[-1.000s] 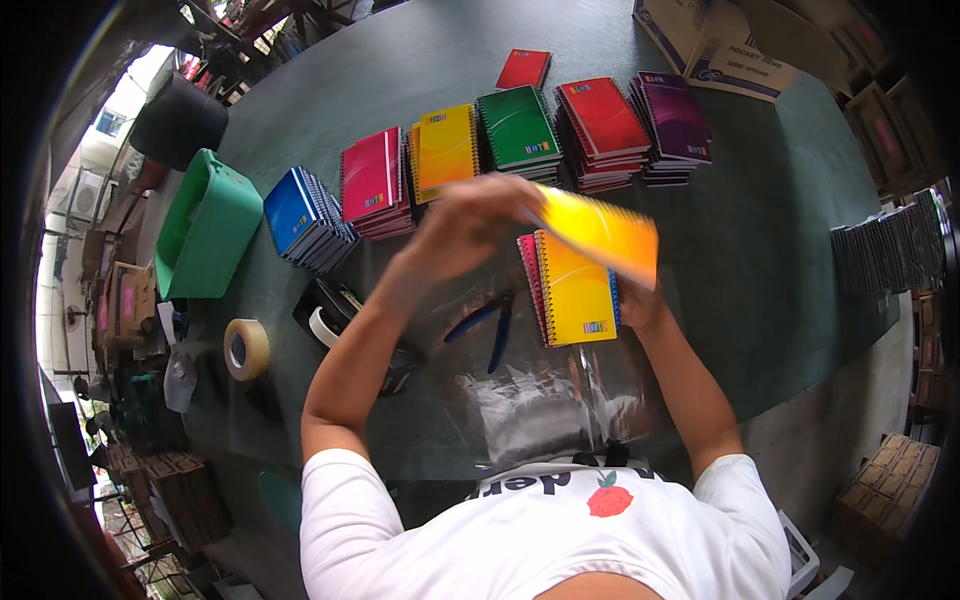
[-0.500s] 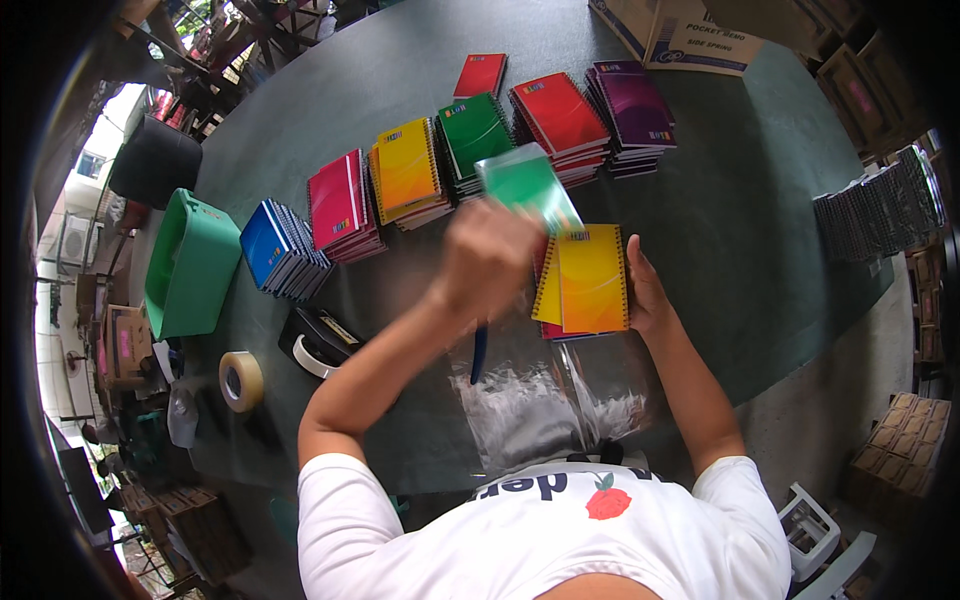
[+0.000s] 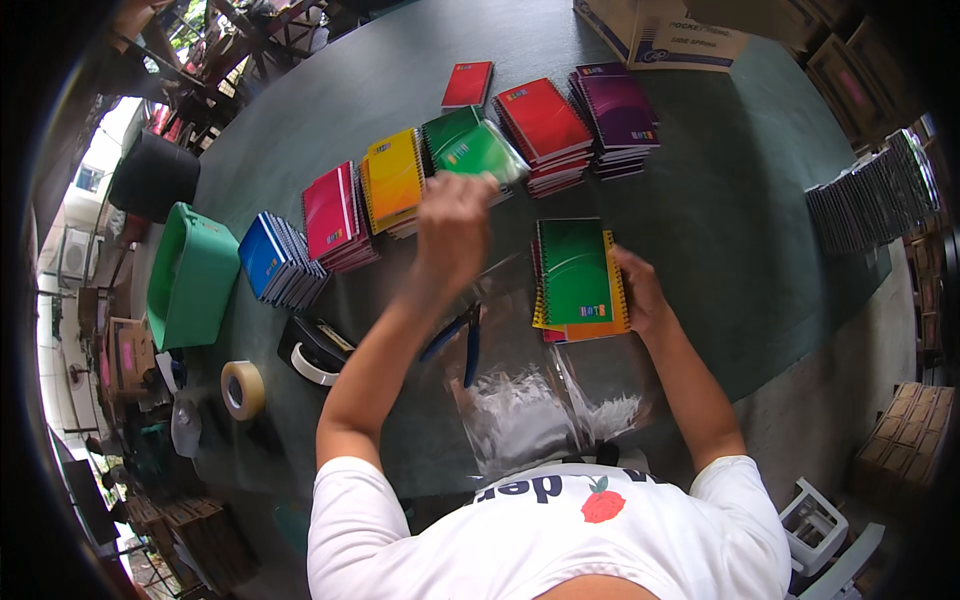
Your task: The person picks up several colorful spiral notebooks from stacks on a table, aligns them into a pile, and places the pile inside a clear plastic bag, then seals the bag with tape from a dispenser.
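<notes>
Pile of mixed notebooks, directly in front of worker, is ref. pt. for this report. Change noted: approx. half a sec. ago a yellow cover topped it and the L hand had a green one in the air close by; now a green cover lies on top, w/ yellow, orange & pink edges showing beneath. Judged: that green layer is placed and pile is further built up; exact count n/a from here.

L hand is now beyond pile & to its left, at green stack. Fingers appear pinched on near edge of a loose green notebook over that stack; blurred, but judged held. R hand touches pile's right edge; some fingers hidden, so can't tell if clasping or merely steadying.

Other stock rel. to pile: red stack & purple stack beyond it; yellow stack, pink stack & blue stack off left. Pliers near its left side; clear plastic film on its near side.
</notes>
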